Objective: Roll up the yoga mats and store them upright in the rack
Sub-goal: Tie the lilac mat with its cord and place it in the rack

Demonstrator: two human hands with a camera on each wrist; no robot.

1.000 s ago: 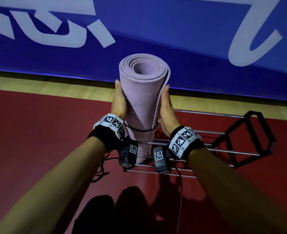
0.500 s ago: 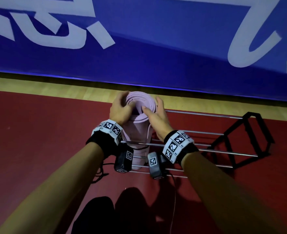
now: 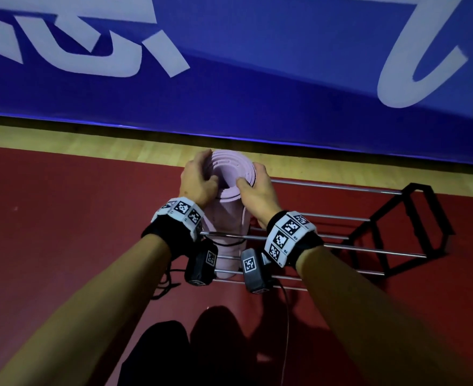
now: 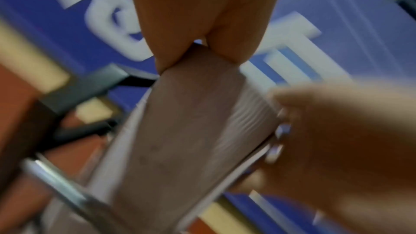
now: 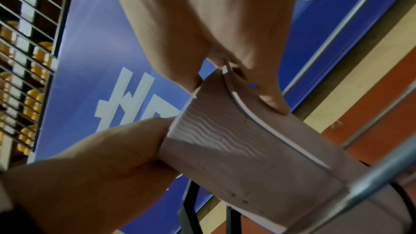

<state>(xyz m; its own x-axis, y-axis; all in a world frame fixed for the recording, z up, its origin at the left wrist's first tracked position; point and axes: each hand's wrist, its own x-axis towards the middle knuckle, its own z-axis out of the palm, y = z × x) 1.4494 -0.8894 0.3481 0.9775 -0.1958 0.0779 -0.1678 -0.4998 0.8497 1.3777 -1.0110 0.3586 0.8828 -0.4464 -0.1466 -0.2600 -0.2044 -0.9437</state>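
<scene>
A rolled pink yoga mat (image 3: 224, 218) stands upright between the metal rods at the left end of the rack (image 3: 341, 250). A black band (image 3: 231, 243) circles its lower part. My left hand (image 3: 201, 175) grips the left side of the mat's top rim, thumb hooked over the spiral end. On the right side of the rim, my right hand (image 3: 253, 179) holds the same way. The left wrist view shows my left hand (image 4: 198, 29) on the mat (image 4: 180, 131), blurred. In the right wrist view, the right hand (image 5: 225, 51) clasps the mat (image 5: 247, 157) at its loose outer edge.
The rack's black hexagonal end frame (image 3: 413, 227) stands to the right, with open slots between the rods. A blue banner wall (image 3: 257, 93) runs right behind the rack. Red floor (image 3: 62, 246) spreads to the left. A black cable (image 3: 168, 285) lies near the rack's left end.
The mat has dropped from chest height down into the rack. Both hands slid from its sides up to the top rim and now stay there.
</scene>
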